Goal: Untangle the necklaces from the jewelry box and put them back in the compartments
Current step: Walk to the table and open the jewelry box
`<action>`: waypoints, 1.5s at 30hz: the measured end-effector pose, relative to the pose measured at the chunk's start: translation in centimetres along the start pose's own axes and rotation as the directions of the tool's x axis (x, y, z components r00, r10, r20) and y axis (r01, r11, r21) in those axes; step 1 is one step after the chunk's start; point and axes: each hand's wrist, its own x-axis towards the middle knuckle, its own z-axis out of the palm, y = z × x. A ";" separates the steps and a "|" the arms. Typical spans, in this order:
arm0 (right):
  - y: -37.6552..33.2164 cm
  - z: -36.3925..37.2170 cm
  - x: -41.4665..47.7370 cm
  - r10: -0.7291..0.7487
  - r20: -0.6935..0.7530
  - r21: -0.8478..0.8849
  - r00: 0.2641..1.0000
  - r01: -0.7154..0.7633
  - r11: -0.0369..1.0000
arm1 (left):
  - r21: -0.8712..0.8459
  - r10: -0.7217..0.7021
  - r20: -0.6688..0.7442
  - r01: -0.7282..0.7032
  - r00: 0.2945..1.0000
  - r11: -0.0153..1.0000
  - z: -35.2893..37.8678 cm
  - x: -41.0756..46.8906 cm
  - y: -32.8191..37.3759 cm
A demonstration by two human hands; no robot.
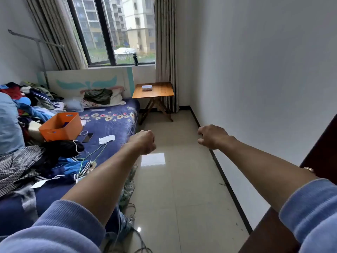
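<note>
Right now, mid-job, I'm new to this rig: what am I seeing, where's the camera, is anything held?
There is no machine: one camera on a person's head looks forward and down. The bare arms are theirs. The left hand is a closed fist, the right hand has loosely bent fingers; neither holds anything. Far ahead, by the window, a wooden table carries a small box, probably the jewelry box. A cluttered bed lies left.
</note>
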 end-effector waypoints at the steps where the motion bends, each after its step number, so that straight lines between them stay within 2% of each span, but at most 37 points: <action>1: 0.1 0.3 0.5 0.010 0.017 -0.005 1.000 -0.010 1.000 | 0.009 0.003 0.021 -0.003 1.000 1.000 0.3 0.5 0.1; 8: 3.3 4.8 7.8 0.016 0.088 0.013 0.996 -0.018 1.000 | 0.012 -0.013 0.098 0.012 0.995 1.000 5.2 8.0 0.7; 13: 6.2 7.6 15.9 -0.033 0.142 0.024 0.989 0.030 0.999 | 0.009 -0.053 0.144 0.053 0.988 0.999 7.8 15.0 1.3; 25: 9.9 10.2 34.3 -0.082 0.241 0.017 0.967 0.081 0.997 | 0.000 -0.148 0.215 0.151 0.965 0.988 10.3 30.8 -0.6; 38: 10.9 12.8 59.9 -0.064 0.299 0.030 0.952 0.058 0.998 | -0.012 -0.120 0.276 0.128 0.954 0.992 11.7 57.6 -5.5; 45: 13.9 13.7 72.8 -0.069 0.333 0.043 0.940 0.058 0.997 | -0.014 -0.099 0.318 0.109 0.943 0.994 13.3 71.3 -5.5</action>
